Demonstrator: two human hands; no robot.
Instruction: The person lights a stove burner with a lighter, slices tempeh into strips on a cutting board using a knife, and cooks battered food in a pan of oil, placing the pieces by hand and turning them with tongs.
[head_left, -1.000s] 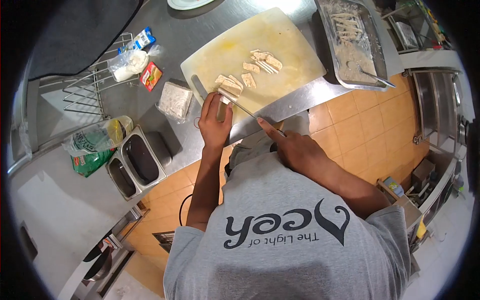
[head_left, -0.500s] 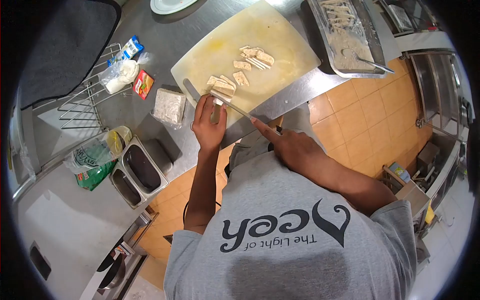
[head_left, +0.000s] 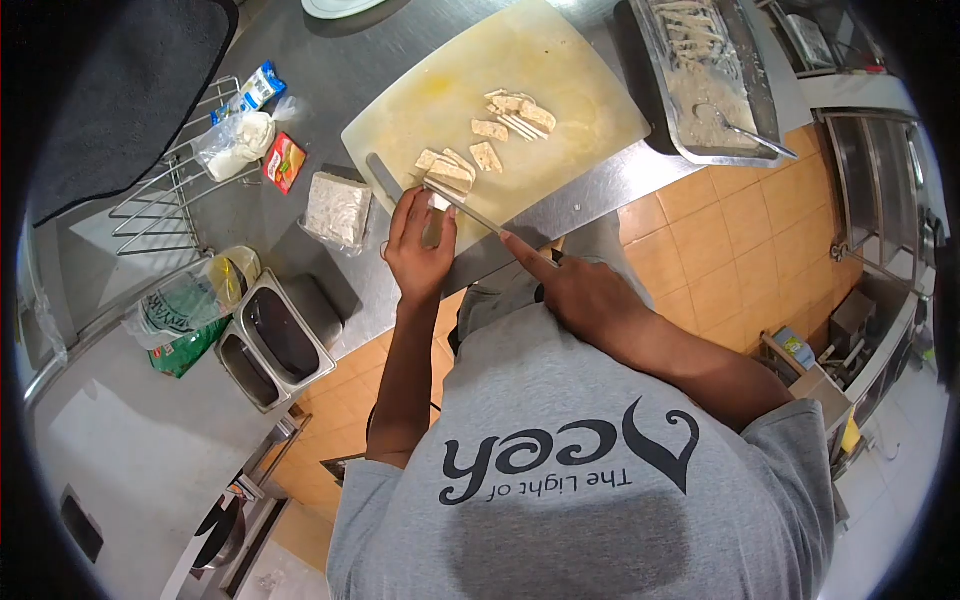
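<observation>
My right hand (head_left: 590, 300) grips a knife (head_left: 468, 211), its index finger stretched along the top of the blade. The blade lies across the near-left edge of a pale cutting board (head_left: 585, 85), against a piece of tempeh (head_left: 440, 200). My left hand (head_left: 418, 262) holds that piece between thumb and fingers, partly hiding it, with the fingertips close to the blade. Cut tempeh slices (head_left: 450, 172) lie just beyond the knife. Farther up the board are a few loose slices (head_left: 487, 156) and a small pile of slices and strips (head_left: 520, 112).
Left of the board sits a plastic-wrapped tempeh block (head_left: 337, 210). Beyond it are a red packet (head_left: 285, 163), a wire rack (head_left: 160, 215) and metal containers (head_left: 285, 330). A metal tray (head_left: 715, 90) with coated strips and a spoon (head_left: 755, 138) stands to the right.
The view has shifted slightly. Both hands keep nearly the same hold, and the knife stays at the tempeh with little visible movement.
</observation>
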